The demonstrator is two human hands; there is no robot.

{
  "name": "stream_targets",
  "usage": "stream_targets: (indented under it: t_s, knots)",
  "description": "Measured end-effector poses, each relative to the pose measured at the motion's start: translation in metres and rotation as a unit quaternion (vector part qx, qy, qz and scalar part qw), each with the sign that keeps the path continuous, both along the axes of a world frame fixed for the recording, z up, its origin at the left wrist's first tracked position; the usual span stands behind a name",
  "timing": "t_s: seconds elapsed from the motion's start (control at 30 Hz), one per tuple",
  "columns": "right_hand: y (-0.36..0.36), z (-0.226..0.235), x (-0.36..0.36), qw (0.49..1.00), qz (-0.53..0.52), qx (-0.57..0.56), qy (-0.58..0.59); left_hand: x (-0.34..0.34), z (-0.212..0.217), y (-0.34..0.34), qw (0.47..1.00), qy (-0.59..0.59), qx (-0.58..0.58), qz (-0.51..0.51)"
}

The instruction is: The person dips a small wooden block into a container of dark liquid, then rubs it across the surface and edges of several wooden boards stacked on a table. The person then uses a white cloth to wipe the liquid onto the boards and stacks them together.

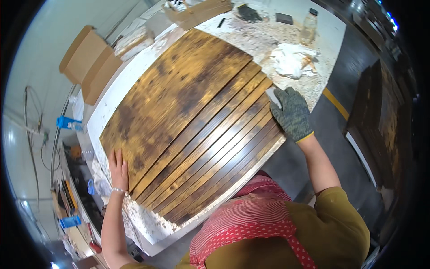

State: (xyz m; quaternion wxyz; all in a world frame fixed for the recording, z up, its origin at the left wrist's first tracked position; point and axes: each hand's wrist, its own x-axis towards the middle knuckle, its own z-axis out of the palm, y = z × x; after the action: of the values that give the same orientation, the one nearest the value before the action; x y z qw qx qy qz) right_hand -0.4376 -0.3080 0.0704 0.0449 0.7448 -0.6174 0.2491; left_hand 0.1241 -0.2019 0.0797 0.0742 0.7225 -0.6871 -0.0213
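Several brown boards with a dark mottled wood grain lie fanned in steps on a white, stained worktable (150,226). The top board (179,94) shows its whole broad face; only strips of the lower boards (215,145) show. At the left end of the top board, my bare left hand (118,171) lies with its fingers stretched out flat over the edge. My right hand (292,114), in a dark grey-green knit glove with a yellow cuff, is at the right ends of the stepped boards. It grips a small whitish block (273,97), partly hidden by the glove.
A crumpled white cloth (293,60), a dark-capped jar (309,27), a dark glove (249,13) and a flat dark block (284,18) lie at the far right. An open cardboard box (87,62) stands far left. Dark boards (378,125) are stacked at right.
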Motion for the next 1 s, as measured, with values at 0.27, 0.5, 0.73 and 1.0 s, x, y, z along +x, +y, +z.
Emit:
stream_targets:
  t_s: [0.27,0.5,0.73,1.0]
  knots:
    - [0.088,0.007,0.140,0.948,0.314,0.053,-0.021,-0.002,-0.005,0.002,0.999,-0.024,-0.023,0.000]
    - [0.065,0.011,0.105,0.967,0.237,-0.093,0.012,-0.004,-0.002,0.010,0.998,-0.026,-0.049,0.011]
    - [0.133,0.004,0.216,0.938,0.335,0.081,0.047,-0.006,-0.008,0.007,0.998,0.000,-0.052,0.026]
    - [0.171,0.034,0.294,0.910,0.367,0.179,0.072,-0.007,-0.011,0.009,0.997,0.003,-0.044,0.065]
